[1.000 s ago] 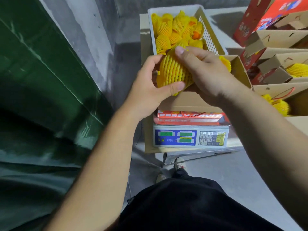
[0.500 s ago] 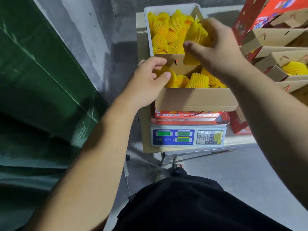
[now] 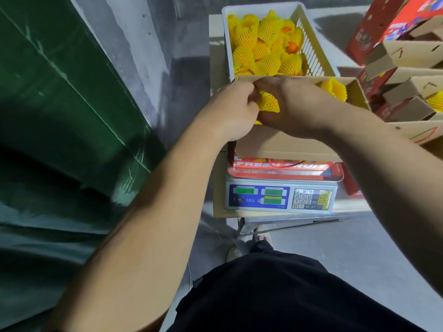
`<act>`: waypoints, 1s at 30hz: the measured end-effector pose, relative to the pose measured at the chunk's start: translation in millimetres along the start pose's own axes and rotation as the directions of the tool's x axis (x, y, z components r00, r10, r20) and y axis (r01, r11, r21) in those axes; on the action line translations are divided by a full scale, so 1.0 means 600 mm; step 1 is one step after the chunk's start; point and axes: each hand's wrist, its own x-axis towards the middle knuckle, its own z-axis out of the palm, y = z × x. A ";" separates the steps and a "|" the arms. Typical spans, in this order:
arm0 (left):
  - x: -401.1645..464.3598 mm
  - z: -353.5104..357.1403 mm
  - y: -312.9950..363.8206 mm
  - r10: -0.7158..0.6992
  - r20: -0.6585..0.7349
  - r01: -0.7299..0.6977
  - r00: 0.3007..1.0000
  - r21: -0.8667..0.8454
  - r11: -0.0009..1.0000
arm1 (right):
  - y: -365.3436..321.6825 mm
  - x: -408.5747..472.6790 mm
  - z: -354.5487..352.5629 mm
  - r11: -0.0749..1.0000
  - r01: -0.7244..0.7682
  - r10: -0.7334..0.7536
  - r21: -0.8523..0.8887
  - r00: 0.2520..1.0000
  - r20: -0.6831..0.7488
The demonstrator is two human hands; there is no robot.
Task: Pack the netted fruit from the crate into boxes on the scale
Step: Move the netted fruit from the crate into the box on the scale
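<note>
Both hands meet over the near left corner of the cardboard box (image 3: 285, 146), centre of frame. Left hand (image 3: 231, 110): fingers curled in, pinching the edge of a netted fruit (image 3: 268, 103) in yellow foam mesh. Right hand (image 3: 294, 104): laid over the same fruit from the right, fingers bent round it, thumb below; fingertips hidden behind the left hand, so exact grip can't be told beyond that. Fruit sits between the two hands, just inside the box's front wall, only a wedge of net showing.

One more netted fruit (image 3: 334, 88) visible in the box, far right end, net mouth flared. Rest of box interior hidden by hands.

Box stands on a red tray (image 3: 335, 173) w/ "FRESH FRUIT" lettering on the box front, tray on top of the scale (image 3: 280, 198), lower centre. Scale: blue panel, three green displays, keypad at right; digits too blurred to read.

Crate (image 3: 311, 44), white plastic w/ slotted sides, upper centre, directly behind the box, touching or nearly so. Holds a heap of yellow netted fruits; one bare orange fruit (image 3: 292, 47) shows through near right side.

Upper right: stack of open cartons (image 3: 412, 51), red and brown. Left: green tarp (image 3: 60, 116). Bottom: black shorts (image 3: 275, 295).
</note>
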 end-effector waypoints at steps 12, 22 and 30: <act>0.003 0.006 0.011 -0.001 -0.007 0.000 1.000 -0.026 1.000 | 0.012 -0.004 -0.001 0.997 0.002 -0.002 0.078 1.000 -0.003; 0.048 0.015 0.024 0.016 -0.071 -0.022 0.997 -0.078 0.997 | 0.055 0.018 -0.002 0.984 -0.005 0.014 0.176 0.999 -0.050; 0.142 0.020 0.045 0.030 -0.085 -0.043 0.996 -0.155 0.987 | 0.153 0.068 -0.026 0.969 -0.001 0.011 0.248 0.999 -0.039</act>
